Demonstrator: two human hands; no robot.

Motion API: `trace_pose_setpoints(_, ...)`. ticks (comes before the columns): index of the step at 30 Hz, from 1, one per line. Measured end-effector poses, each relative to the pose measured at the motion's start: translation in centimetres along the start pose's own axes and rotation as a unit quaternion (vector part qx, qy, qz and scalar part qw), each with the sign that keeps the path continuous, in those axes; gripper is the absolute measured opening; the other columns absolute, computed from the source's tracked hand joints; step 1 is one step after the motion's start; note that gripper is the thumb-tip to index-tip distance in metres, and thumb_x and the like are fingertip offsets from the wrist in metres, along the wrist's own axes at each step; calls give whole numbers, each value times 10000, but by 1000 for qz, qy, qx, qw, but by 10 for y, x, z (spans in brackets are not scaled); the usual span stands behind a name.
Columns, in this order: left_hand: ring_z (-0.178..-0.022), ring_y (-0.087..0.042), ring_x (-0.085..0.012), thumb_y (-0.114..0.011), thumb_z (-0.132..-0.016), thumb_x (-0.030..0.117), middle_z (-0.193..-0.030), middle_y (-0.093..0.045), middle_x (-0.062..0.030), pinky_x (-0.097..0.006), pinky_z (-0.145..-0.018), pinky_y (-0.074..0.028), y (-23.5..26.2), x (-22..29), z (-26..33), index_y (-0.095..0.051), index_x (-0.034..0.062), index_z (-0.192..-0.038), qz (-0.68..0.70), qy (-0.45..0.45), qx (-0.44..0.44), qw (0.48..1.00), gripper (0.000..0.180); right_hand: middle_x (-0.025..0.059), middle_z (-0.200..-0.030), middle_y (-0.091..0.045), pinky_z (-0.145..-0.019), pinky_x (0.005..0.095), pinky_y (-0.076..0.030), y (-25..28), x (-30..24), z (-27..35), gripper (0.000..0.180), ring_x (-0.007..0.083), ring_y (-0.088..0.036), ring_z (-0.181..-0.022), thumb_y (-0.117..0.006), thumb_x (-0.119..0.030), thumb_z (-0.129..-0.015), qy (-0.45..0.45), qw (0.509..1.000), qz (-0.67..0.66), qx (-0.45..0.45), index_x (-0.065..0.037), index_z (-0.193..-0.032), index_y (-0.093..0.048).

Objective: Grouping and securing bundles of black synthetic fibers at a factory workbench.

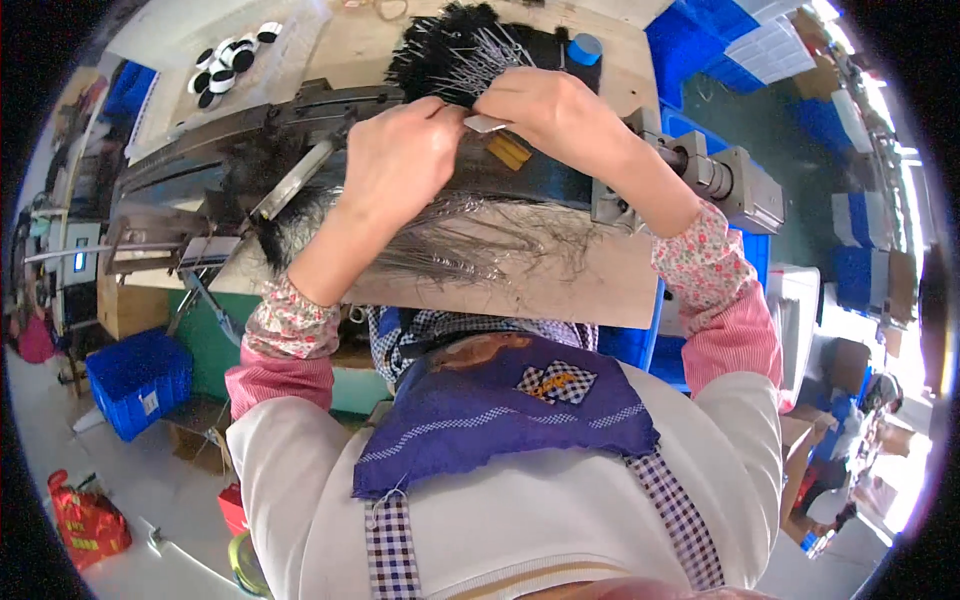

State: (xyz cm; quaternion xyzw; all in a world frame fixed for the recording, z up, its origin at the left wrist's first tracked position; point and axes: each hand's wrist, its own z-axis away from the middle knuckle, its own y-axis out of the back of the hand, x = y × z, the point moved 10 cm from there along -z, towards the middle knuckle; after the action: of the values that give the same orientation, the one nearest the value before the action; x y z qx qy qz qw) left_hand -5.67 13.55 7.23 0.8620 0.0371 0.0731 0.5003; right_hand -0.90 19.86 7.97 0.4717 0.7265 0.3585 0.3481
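My left hand [400, 160] and my right hand [540, 105] meet over a dark metal machine [240, 135] on a wooden bench. Both grip a bundle of thin black and silvery bristles [460, 55] that fans out above my fingers. A small flat pale piece [487, 124] shows between the two hands, with a yellow block [510, 150] just below it. More loose bristles [470, 245] lie spread on the bench below my wrists.
Black round discs [225, 60] sit in a pale tray at the back left. A grey cylinder unit [725, 180] juts from the machine's right end. A roll of blue tape [585, 48] stands behind. Blue crates [140, 380] stand on the floor at left.
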Motion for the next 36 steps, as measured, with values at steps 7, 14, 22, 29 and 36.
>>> trace_pose_setpoints(7, -474, -518, -113, -511, -951, 148, -866, -630, -107, -242, -450, -433, 9, -44, 102, -615, 8, -1073, 420, 323, 187, 827, 213, 114, -890, -650, -715, 358, -505, -14, 13, -23, 175, 289, -627, -812, -644, -142, -816, -61, 991, -99, 61, -12, -935, -644)
trace_pose_setpoints(14, -375, -387, -81, -416, -966, 410, -620, -511, -44, -220, -364, -307, -16, -28, 63, -550, -51, -1043, 972, 234, 3, 14, 486, 121, -810, -650, -685, 362, -502, -35, 30, -28, 177, 304, -629, -755, -665, -160, -800, -106, 985, -129, 37, 5, -866, -651)
trace_pose_setpoints(22, -510, -498, -77, -646, -852, 127, -655, -542, -21, -232, -464, -399, -72, -50, 94, -503, -7, -952, 514, 368, -17, 775, 221, 106, -804, -618, -687, 409, -514, -27, 4, -36, 120, 307, -624, -777, -607, -137, -760, -71, 996, -21, 58, -63, -842, -654)
trace_pose_setpoints(29, -405, -416, -86, -434, -929, 545, -551, -549, -34, -227, -370, -278, -60, -181, 255, -623, 63, -727, 563, 581, 179, 560, 556, 126, -988, -567, -597, 391, -552, -49, -36, 46, 257, 309, -650, -732, -555, -27, -765, -189, 976, 78, -73, -60, -1020, -558)
trace_pose_setpoints(36, -407, -361, -88, -517, -955, 272, -592, -511, -9, -239, -369, -231, -54, -197, 240, -638, 24, -887, 624, 549, 218, 511, 284, 189, -971, -590, -589, 428, -538, -81, 62, 82, 157, 353, -651, -754, -510, -99, -873, -338, 917, 173, -122, -21, -1006, -481)
